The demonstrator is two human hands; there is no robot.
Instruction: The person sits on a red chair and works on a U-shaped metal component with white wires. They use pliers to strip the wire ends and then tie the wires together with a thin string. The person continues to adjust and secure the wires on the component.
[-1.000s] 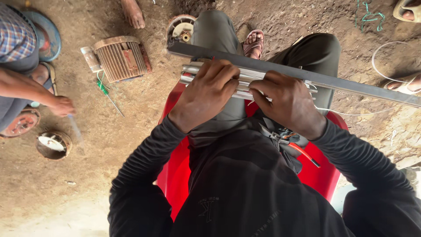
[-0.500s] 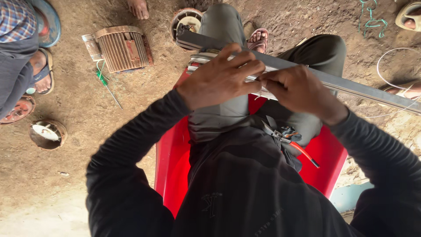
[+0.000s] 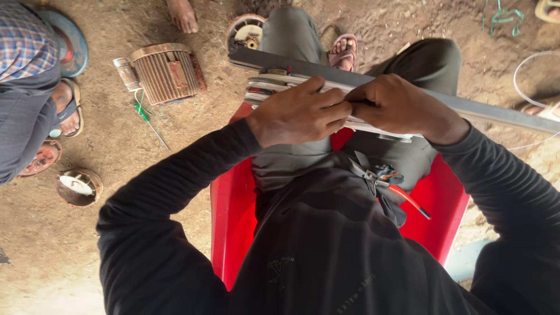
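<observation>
Pinching the grey strips (image 3: pixel 280 87) on the lap, left hand (image 3: pixel 300 114) and right hand (image 3: pixel 396 105) keep their grip pressed together.

Bars (image 3: pixel 274 87) lie across the lap; motor (image 3: pixel 166 73) at ten o'clock, pliers (image 3: pixel 388 184) at four, on the chair (image 3: pixel 230 216).

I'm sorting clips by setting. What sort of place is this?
Probably an informal motor repair workshop on bare ground. A finned electric motor housing and a round end cover lie on the dirt floor, and red-handled pliers rest in the seated person's lap.
</observation>
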